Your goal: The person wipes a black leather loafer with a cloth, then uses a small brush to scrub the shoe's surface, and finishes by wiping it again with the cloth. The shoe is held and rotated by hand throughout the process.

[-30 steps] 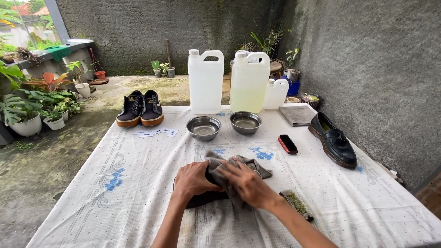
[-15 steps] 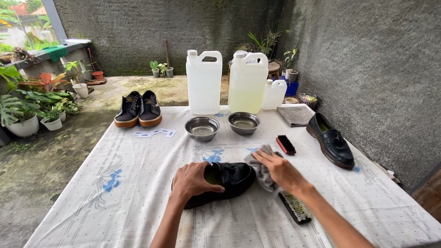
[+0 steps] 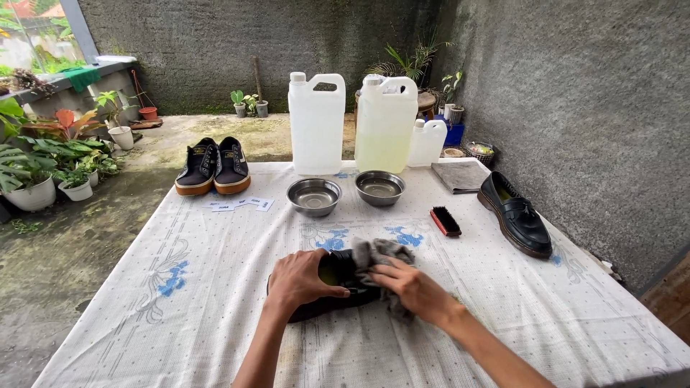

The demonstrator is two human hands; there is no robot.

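A black loafer lies on the white patterned tablecloth in front of me. My left hand grips its heel end and holds it down. My right hand presses a grey cloth onto the shoe's toe part, which the cloth covers. The matching black loafer sits at the right side of the table.
Two steel bowls stand behind the shoe, with a white jug, a yellowish jug and a small jug behind them. A dark brush, a folded grey cloth, black sneakers and paper slips lie around.
My right hand brought the grey cloth from the right of the shoe back onto its toe. The left hand stayed on the heel. The brush near my right forearm is now hidden.
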